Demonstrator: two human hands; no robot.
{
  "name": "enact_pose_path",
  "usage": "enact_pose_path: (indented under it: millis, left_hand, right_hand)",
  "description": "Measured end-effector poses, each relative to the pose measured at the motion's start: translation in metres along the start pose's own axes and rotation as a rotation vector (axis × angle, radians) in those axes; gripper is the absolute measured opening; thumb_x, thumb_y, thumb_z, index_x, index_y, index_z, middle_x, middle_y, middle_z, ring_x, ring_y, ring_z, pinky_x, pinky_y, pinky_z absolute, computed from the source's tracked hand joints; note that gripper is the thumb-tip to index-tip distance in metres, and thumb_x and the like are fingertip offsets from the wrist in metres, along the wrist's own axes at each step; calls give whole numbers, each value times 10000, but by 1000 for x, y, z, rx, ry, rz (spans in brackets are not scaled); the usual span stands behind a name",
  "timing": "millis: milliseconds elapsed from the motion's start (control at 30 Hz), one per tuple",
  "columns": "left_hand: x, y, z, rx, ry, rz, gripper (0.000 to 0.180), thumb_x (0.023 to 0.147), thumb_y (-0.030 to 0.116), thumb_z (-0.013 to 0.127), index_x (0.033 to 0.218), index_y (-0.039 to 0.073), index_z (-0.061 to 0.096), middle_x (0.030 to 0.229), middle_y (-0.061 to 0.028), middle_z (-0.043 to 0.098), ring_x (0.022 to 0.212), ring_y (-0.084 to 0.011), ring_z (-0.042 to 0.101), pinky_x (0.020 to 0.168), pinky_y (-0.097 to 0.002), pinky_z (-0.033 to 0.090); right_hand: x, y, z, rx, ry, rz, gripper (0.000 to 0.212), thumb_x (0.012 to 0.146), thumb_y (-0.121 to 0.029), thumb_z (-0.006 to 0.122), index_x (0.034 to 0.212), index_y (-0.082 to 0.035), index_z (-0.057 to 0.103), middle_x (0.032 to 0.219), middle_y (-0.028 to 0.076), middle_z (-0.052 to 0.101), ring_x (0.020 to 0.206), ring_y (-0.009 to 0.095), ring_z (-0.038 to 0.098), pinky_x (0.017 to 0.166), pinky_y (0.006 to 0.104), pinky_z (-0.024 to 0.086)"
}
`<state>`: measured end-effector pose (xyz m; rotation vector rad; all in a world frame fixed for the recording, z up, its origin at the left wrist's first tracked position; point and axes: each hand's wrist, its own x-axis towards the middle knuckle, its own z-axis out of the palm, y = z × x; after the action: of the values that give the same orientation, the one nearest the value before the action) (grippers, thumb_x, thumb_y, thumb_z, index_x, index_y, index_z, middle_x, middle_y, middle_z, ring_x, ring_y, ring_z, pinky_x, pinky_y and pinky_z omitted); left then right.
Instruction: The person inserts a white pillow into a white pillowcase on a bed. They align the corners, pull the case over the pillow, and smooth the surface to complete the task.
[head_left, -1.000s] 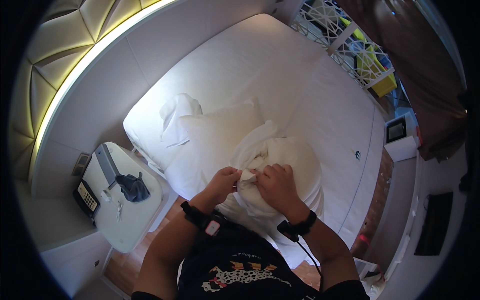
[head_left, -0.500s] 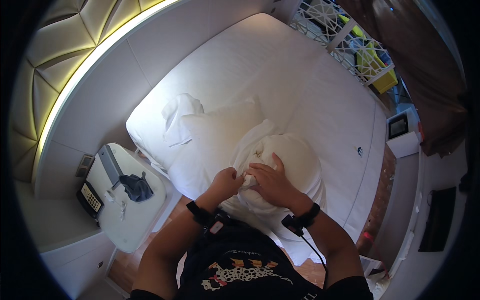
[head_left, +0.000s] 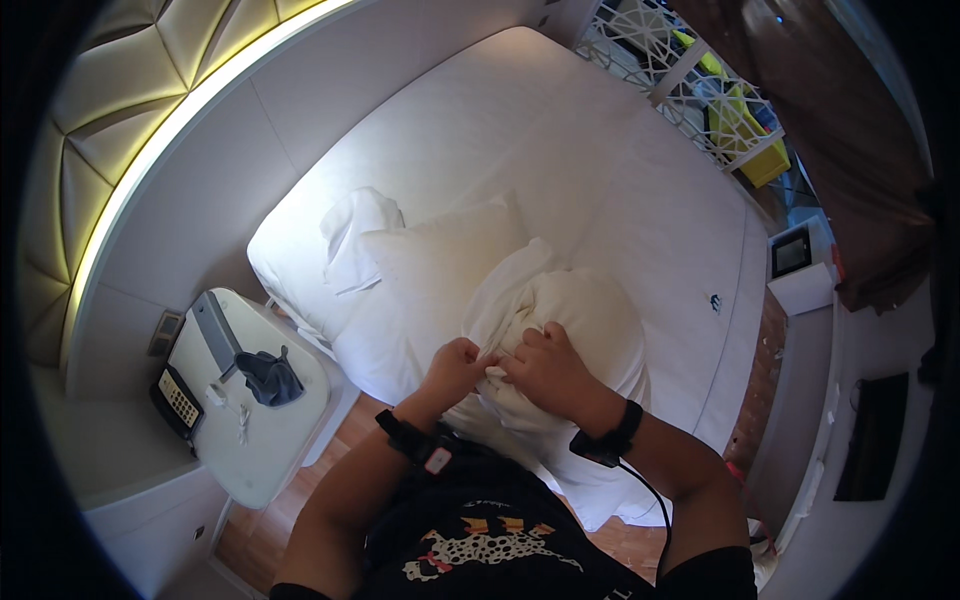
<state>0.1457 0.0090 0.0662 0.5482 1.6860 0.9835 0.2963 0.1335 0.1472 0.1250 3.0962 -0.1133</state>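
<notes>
A plump, rounded white pillow (head_left: 595, 305) stands bunched up on the near side of the bed, with loose white pillowcase (head_left: 498, 300) fabric folded around it. My left hand (head_left: 455, 370) is closed at the left of the bundle, pinching a gathered fold of the pillowcase. Against the pillow's near face, my right hand (head_left: 550, 370) has its fingers curled in and grips the same gathered fabric. The two hands almost meet there, and the fingertips are partly hidden by folds. Another white pillow (head_left: 450, 240) lies flat just beyond, to the left.
The bed (head_left: 600, 150) with its white sheet fills the middle. A crumpled white cloth (head_left: 360, 235) lies near its left edge. To the left, a bedside table (head_left: 250, 470) carries a telephone (head_left: 178, 403), a dark cloth pouch (head_left: 268, 378) and a white cable. A lattice screen (head_left: 690, 85) borders the far right.
My right hand, spread flat on the pillow before, has curled its fingers into the fabric. My left hand keeps its pinch in nearly the same place.
</notes>
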Motion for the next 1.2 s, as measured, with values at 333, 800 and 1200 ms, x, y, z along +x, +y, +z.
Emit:
enact_pose_path:
  millis: [333,800,1200]
  left_hand:
    - [-40,50,-4,327,230,542,226,938,241,715,893,19,706,754,-177,699,716,-359,700,674,-416,557]
    - [-34,45,28,282,-53,598,231,1013,209,683,1068,-13,720,756,-74,704,684,-143,673,653,-318,543]
    - [-2,11,-12,329,268,374,203,904,157,787,882,-7,670,867,-150,675,833,-290,680,747,-380,550]
  right_hand:
    - [7,3,13,-57,128,30,103,877,-247,710,890,-145,707,853,7,668,987,221,583,956,423,408]
    - [-8,36,14,166,299,32,338,797,-181,726,1129,-148,672,1211,6,672,1173,246,594,1014,445,400]
    - [-4,19,39,286,397,98,215,766,-109,687,970,-121,619,1010,43,618,1048,269,576,982,473,404]
